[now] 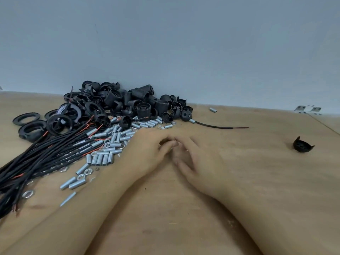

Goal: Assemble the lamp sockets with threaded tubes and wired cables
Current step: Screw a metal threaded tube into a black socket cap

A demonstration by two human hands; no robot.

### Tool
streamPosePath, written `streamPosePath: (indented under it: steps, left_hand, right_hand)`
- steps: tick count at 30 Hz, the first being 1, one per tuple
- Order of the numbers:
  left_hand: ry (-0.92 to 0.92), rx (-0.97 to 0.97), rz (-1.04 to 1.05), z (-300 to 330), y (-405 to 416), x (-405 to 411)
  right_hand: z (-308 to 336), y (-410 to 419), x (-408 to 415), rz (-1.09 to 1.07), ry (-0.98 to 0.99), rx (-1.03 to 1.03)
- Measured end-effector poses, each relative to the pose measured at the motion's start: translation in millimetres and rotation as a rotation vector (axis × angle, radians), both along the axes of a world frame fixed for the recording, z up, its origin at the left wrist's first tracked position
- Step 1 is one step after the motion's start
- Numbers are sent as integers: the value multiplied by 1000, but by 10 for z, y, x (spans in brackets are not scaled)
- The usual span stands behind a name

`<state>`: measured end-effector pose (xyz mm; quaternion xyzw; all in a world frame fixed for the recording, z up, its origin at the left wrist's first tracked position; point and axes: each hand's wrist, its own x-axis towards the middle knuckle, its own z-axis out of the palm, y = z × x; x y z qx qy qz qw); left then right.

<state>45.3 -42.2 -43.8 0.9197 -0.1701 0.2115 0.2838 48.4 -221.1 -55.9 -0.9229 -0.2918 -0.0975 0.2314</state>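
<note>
My left hand (147, 153) and my right hand (200, 161) meet fingertip to fingertip over the middle of the wooden table (165, 208). The left thumb and forefinger curl into a pinch on something small that the fingers hide. The right fingers reach toward that pinch and are blurred. To the left lie several silver threaded tubes (110, 142) and a bundle of black cables (46, 153) with red wire ends. Black lamp socket parts (143, 105) are heaped against the wall. A socket cap (185, 115) with a tube and a cable (220, 127) in it lies beyond my hands.
A lone black socket cap (302, 146) sits at the right. One stray tube (213, 109) lies near the wall. Black rings (26, 118) are at the far left, and loose nuts (28, 193) lie near the cables. Metal brackets (309, 109) sit at the table's back right.
</note>
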Motion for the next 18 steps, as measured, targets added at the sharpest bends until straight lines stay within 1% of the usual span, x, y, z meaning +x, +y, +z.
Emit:
streamPosePath:
  steps: [2, 4, 6, 8, 10, 12, 15, 16, 18]
  left_hand:
    - [-54, 132, 10, 21, 7, -50]
    - [-119, 253, 152, 25, 87, -70]
    - [-52, 361, 348, 16, 179, -60]
    - [62, 441, 464, -15, 244, -22]
    - [122, 439, 479, -33, 285, 16]
    - [117, 404, 472, -30, 302, 50]
    - [92, 379, 471, -23, 273, 78]
    - [81, 334, 466, -26, 260, 75]
    - [66, 220, 443, -35, 246, 69]
  right_hand:
    - [-4, 14, 8, -1, -11, -10]
    - [-16, 26, 19, -20, -26, -9]
    - [-30, 44, 16, -4, -76, -92]
    - [-29, 71, 4, 46, -114, -148]
    - [-16, 82, -2, 57, -106, -116]
    - [-16, 86, 5, 44, -103, -63]
    - [-53, 119, 20, 105, -188, -110]
    - [-71, 134, 25, 134, -206, -114]
    - [-97, 138, 40, 129, -179, -94]
